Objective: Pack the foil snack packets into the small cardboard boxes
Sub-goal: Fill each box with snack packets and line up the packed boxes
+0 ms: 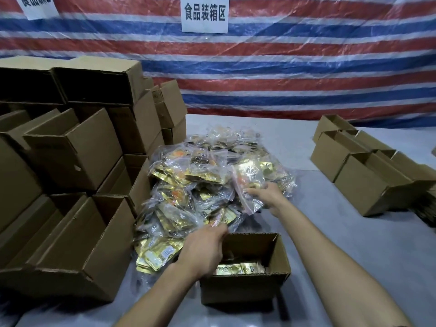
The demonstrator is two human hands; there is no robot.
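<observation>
A red, white and blue striped tarp is filling the top half of the frame, with a white paper sign hanging at top centre. Below it a grey table is carrying the whole job. Stacked empty cardboard boxes are crowding the left side, and a smaller row of boxes is sitting at the right edge.

At centre we are looking at the heap of foil snack packets, gold pouches mostly bundled inside clear bags. Just below the heap, at bottom centre, the open box is standing with a few gold packets lying flat on its floor.

The right hand is reaching into the heap's right flank, its fingers curling onto a clear bag with a pink zip strip. The left hand is hovering over the box's far-left corner, knuckles toward us. Its fingertips are dipping out of sight at the heap's near edge, so we cannot tell whether they are gripping anything.

We are judging these packets to be light, soft and slippery, foil sliding on plastic and likely to shift when pulled. A grip across the bag's sealed zip edge or mid-body, thumb beneath, should be holding best, and laying the packets flat should be using the box well.
</observation>
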